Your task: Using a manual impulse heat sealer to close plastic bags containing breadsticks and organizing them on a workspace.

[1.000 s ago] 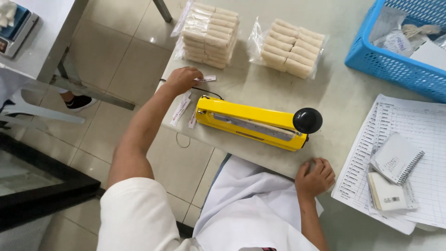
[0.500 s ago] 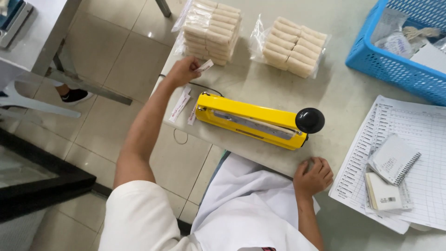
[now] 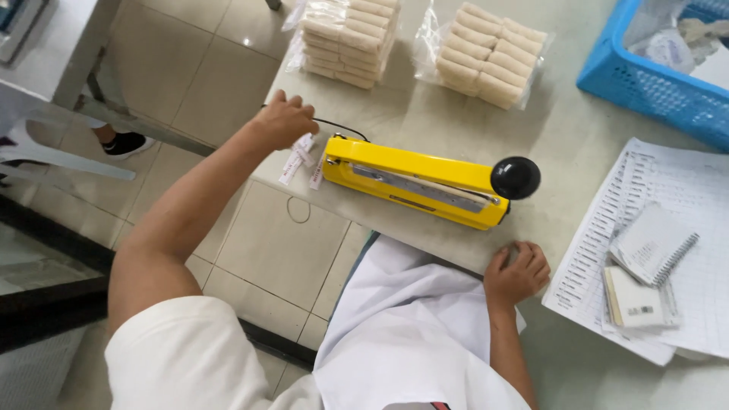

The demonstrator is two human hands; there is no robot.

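Left hand [image 3: 285, 120] sat curled, fingers bent down on the small white paper label strips [image 3: 298, 159] at the desk [image 3: 562, 129] edge, just left of the long yellow impulse heat sealer with the black round knob [image 3: 425, 186]. Whether it actually pinched a strip: couldn't tell. Right hand [image 3: 518, 275] was loosely curled, holding nothing, resting on the near desk edge below the sealer's knob end.

Judgement: strips lay overlapped and partly overhung the edge, so peeling off one with fingertips beat a sweep.

Two clear bags of pale stacked rolls [image 3: 349, 34] [image 3: 486, 53] lay beyond the sealer. Blue plastic basket [image 3: 645, 83] was far right of it; printed sheets [image 3: 668, 250] and spiral notepads [image 3: 653, 247] were right of the knob.
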